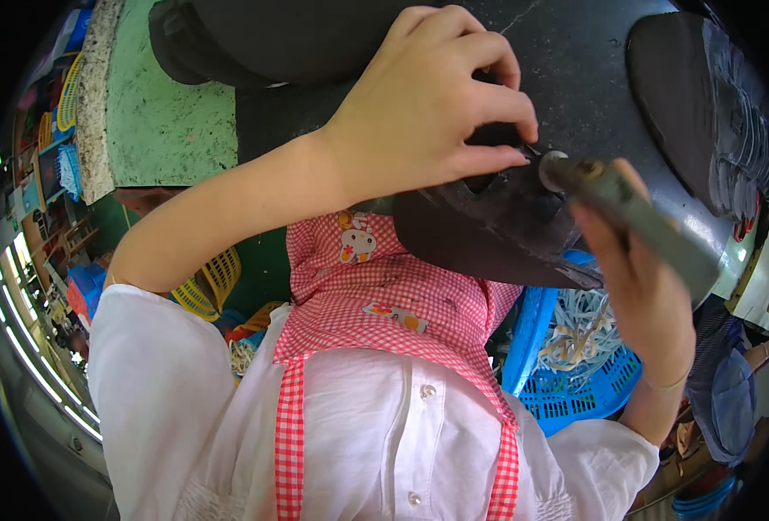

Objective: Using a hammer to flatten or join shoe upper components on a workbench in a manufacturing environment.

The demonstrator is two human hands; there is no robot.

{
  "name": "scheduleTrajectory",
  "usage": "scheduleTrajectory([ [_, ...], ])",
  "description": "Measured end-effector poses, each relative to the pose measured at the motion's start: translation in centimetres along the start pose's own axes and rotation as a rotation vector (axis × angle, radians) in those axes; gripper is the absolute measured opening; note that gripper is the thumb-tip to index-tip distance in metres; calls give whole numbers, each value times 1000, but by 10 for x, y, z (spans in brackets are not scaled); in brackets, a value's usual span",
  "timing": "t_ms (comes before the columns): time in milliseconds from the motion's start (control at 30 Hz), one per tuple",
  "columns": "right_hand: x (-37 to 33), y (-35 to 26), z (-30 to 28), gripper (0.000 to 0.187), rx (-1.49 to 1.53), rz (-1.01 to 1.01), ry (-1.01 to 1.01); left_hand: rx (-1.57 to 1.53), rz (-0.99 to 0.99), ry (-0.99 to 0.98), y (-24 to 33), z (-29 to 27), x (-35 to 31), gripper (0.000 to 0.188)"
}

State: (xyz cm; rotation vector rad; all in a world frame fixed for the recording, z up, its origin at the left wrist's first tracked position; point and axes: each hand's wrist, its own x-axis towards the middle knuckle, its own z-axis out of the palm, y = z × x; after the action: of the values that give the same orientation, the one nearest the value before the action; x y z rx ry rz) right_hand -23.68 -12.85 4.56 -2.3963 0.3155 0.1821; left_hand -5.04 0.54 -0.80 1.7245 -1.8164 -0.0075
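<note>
My left hand [445, 108] is closed at the edge of a black sheet-like piece [497, 213], thumb and fingertips pinching it. This piece lies over the near edge of the dark work surface [567, 61] and hangs down in front of my apron. In my right hand [649, 295] is a hammer [636, 204] with a grey head, smeared by motion. Its round metal face is just beside my left fingertips, at the piece's edge; I cannot tell whether it touches. The fingers of the right hand are partly hidden behind the hammer.
A stack of dark flat pieces [723, 113] lies at the far right. More dark pieces [263, 39] rest at the far left, beside a green tabletop [171, 122]. Below the surface a blue basket [567, 404] holds pale strips. A yellow basket [219, 278] stands lower left.
</note>
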Motion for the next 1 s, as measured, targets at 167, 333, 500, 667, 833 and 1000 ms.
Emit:
scheduleTrajectory([
  [167,7,-1,-2,38,117,-11,72,2,-5,79,3,14,-13,11],
  [333,4,7,-4,38,-201,-113,126,195,65,75,5,21,-18,12],
  [500,10,1,12,21,194,-53,153,71,-118,116,12,3,-22,16],
  [667,15,13,14,17,150,-139,280,-135,-304,53,15,15,-28,17],
  [833,20,-5,3,8,250,-59,202,-46,-267,104,19,20,-28,17],
  [1000,19,6,9,7,149,-246,174,35,-196,104,22,18,-30,21],
])
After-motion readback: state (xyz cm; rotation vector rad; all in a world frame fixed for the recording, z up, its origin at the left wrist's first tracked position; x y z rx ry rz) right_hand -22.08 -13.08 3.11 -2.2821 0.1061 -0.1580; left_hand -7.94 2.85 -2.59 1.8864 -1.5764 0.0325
